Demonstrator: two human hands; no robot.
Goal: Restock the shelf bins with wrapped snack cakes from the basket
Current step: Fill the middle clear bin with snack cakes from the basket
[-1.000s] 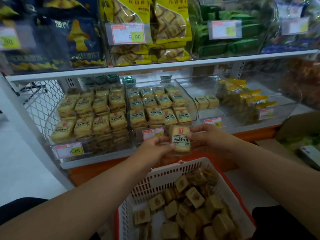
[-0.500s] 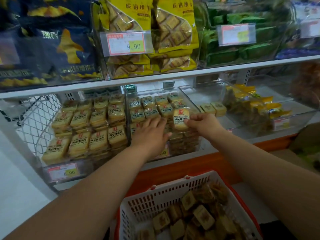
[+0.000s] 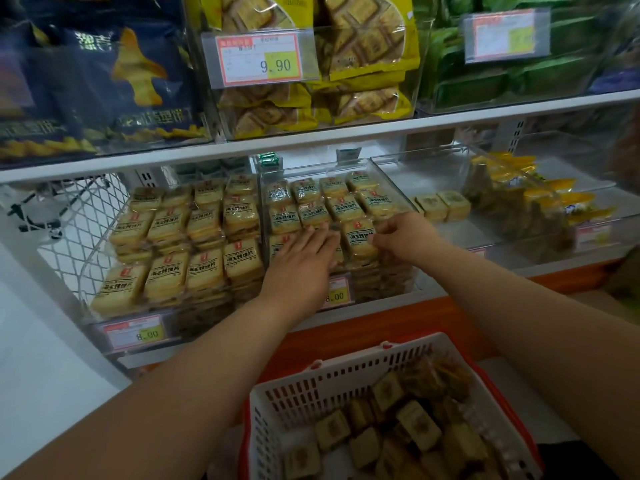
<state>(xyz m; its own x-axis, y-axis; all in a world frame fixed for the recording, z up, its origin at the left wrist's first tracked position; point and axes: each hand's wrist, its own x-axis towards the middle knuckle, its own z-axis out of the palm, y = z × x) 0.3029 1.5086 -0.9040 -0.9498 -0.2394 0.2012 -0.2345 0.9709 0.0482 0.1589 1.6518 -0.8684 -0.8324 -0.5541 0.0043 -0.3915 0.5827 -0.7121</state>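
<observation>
A wrapped yellow snack cake lies on top of the front row in the middle clear shelf bin. My right hand pinches its right edge with curled fingers. Flat on the packs just left of that cake rests my left hand, fingers straight. Below, a white basket with a red rim holds several wrapped square cakes.
A left bin is full of the same yellow packs, with an 8.00 price tag. The clear bin to the right holds two small cakes and yellow-wrapped snacks. The upper shelf carries bagged snacks.
Both hands carried the cake from above the basket up into the middle bin and set it on the front row. The view has drawn closer to the shelf.
</observation>
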